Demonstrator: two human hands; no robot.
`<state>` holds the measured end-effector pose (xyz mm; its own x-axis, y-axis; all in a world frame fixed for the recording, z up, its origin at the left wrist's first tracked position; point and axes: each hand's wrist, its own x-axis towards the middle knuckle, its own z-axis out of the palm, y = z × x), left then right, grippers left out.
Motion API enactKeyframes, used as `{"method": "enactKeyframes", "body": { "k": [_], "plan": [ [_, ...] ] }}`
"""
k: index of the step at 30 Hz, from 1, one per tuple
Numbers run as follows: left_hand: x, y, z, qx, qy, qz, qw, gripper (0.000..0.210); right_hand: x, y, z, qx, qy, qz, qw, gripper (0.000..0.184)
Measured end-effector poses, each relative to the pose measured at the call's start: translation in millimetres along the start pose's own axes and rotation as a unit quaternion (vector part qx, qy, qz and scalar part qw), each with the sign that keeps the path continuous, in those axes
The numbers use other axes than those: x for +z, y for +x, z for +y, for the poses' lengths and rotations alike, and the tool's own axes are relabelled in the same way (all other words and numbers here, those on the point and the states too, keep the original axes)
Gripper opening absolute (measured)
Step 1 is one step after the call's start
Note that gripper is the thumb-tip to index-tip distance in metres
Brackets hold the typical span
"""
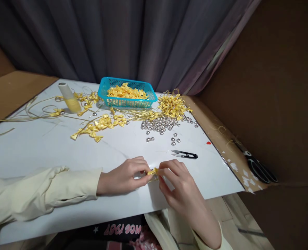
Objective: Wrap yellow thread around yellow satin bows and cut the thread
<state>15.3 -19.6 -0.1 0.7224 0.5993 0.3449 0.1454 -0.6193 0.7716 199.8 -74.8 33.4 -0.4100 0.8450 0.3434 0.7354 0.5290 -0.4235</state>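
Near the front of the white table, a small yellow ribbon bow (152,172) is pinched between my two hands. My left hand (129,174) grips its left end with thumb and forefinger. The right end is held by the fingertips of my right hand (176,180). A bit of gold cord (154,179) shows just under the bow, partly hidden by my fingers. Beyond my right hand lie black thread snips (186,154), with their blades pointing left. Silver beads (161,124) lie in a spread heap farther back.
A blue basket (129,103) of yellow bows stands at the back. Right of it is a pile of corded bows (173,105); loose bows (104,122) lie left of centre. A glue bottle (70,98) leans at back left. Black scissors (259,166) lie off the right edge.
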Motion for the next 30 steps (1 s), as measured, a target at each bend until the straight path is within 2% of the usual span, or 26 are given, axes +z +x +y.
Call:
{"method": "enactKeyframes", "body": {
  "k": [10,17,30],
  "plan": [
    [-0.4,-0.3,-0.9,0.0,-0.003,-0.002,1.0,0.019,4.5,-2.4,-10.4,-0.023,0.017,0.025,0.999,0.02],
    [-1.2,-0.7,-0.8,0.023,0.009,-0.014,1.0,0.019,11.2,-0.7,-6.3,0.019,0.035,0.076,0.996,0.013],
    [0.9,-2.4,-0.1,0.036,0.01,-0.02,0.999,0.02,7.8,1.7,11.1,0.047,0.064,0.059,0.995,0.01]
  ]
}}
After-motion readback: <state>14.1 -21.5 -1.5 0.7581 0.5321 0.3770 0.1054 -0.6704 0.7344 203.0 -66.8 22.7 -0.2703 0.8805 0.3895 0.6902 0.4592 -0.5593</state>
